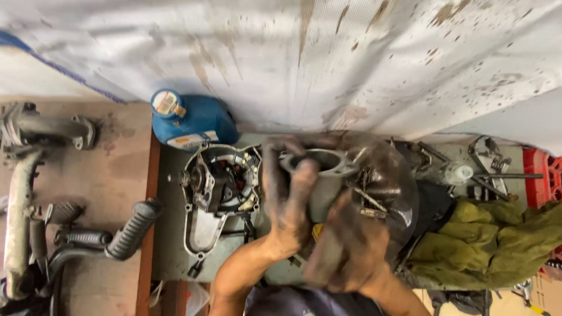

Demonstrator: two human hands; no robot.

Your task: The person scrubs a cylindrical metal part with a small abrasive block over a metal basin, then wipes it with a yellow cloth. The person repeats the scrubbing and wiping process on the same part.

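Observation:
My left hand (288,199) grips a grey metal engine cylinder (324,164) from its left side, fingers curled over the open round bore. My right hand (351,248), greasy and blurred, presses against the lower right of the same cylinder. Both hands hold it above a dark round basin (393,181) with small metal parts in it. Just left of my hands an open engine crankcase (218,187) lies on the bench, its coils and wiring showing.
A blue oil jug (190,120) lies behind the crankcase against a stained white sheet (328,58). Footrests and frame tubes (82,234) lie at left. An olive rag (492,240), tools (486,167) and a red crate (541,175) are at right.

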